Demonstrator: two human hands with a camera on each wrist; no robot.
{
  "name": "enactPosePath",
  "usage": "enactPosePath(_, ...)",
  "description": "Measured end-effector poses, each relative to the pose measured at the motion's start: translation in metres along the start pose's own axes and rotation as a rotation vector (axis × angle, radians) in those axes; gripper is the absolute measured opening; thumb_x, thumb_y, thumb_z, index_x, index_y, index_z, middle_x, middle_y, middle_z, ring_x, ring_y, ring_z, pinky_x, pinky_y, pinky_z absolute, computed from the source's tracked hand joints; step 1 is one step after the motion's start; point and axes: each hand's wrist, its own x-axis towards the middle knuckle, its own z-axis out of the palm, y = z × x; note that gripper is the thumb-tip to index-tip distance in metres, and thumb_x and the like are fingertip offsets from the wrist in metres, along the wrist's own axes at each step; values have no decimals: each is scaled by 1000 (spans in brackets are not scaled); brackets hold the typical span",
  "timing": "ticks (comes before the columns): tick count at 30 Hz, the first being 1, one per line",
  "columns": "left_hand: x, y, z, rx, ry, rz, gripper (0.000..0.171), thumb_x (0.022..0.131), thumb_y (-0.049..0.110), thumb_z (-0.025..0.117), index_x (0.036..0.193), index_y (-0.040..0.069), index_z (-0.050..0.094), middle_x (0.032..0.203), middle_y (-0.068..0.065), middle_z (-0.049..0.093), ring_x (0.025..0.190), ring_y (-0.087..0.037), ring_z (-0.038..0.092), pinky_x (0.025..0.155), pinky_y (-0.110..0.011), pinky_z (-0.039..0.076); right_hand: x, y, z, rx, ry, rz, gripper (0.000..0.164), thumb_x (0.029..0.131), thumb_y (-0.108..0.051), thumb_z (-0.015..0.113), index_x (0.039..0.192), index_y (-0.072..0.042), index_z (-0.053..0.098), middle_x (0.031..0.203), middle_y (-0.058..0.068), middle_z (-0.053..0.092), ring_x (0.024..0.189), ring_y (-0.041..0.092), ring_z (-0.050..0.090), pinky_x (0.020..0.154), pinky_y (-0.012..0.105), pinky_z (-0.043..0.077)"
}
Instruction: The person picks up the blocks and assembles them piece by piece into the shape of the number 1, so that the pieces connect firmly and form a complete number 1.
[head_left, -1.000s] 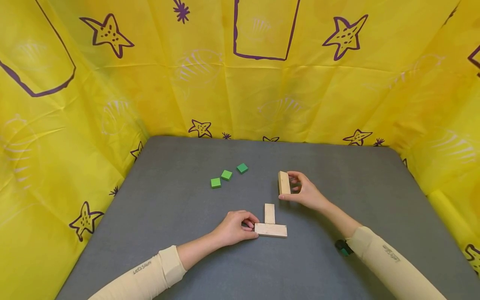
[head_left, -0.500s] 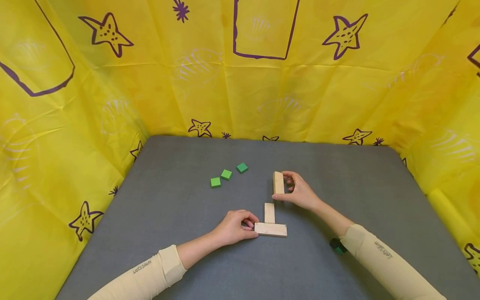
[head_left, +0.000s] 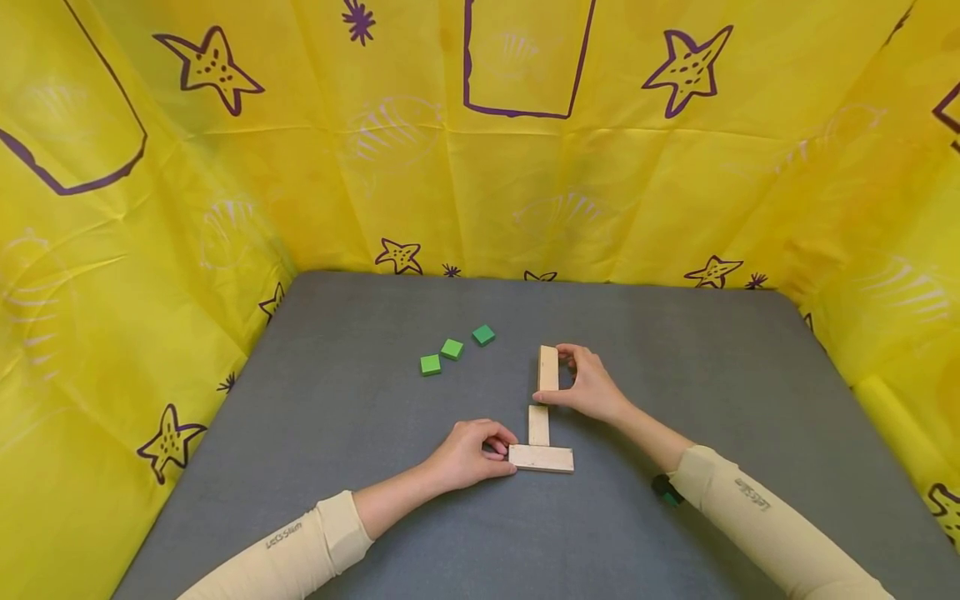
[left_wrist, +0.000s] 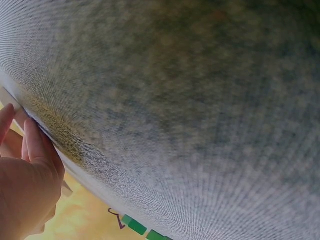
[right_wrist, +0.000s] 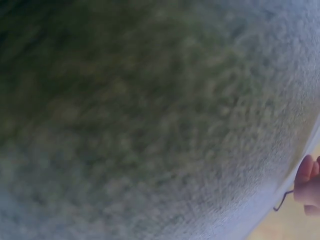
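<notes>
In the head view, my left hand pinches the left end of a pale wooden block lying crosswise on the table. Behind that block, a second wooden block points away from me, its near end right at the crosswise one. My right hand grips a third wooden block by its ends, thumb at the near end and fingers at the far one. This held block lines up just beyond the second, close over the table. The left wrist view shows my left fingers at the block's edge.
Three small green tiles lie in a slanting row at the back left of the grey table. A yellow cloth with starfish drawings stands around the back and sides. A dark device sits under my right wrist.
My right hand has carried its wooden block leftward, from beyond the right of the second block to in line with it. The left hand and the other blocks have stayed put.
</notes>
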Motion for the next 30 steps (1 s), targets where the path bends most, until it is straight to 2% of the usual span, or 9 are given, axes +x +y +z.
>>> enactPosePath(8, 1, 0, 0, -8, 0, 1, 26, 75, 5, 83, 98, 3, 71, 89, -4, 66, 79, -12, 65, 70, -17, 54, 3, -3, 8, -54, 28, -8, 98, 63, -49, 89, 133, 3, 45, 122, 18, 54, 112, 33, 43, 93, 47, 41)
enactPosePath(17, 0, 1, 1, -6, -3, -11, 26, 75, 6, 83, 98, 4, 71, 89, -3, 66, 79, -11, 65, 70, -17, 54, 3, -6, 12, -99, 2, 7, 97, 64, -52, 87, 134, 1, 45, 127, 18, 51, 117, 34, 40, 98, 50, 40)
enactPosePath(30, 1, 1, 0, 4, -12, -19, 26, 76, 7, 83, 99, 5, 71, 89, -3, 65, 79, -12, 64, 70, -18, 54, 4, -4, 17, -154, 1, -22, 96, 64, -51, 87, 133, 3, 47, 128, 19, 52, 116, 35, 40, 99, 50, 38)
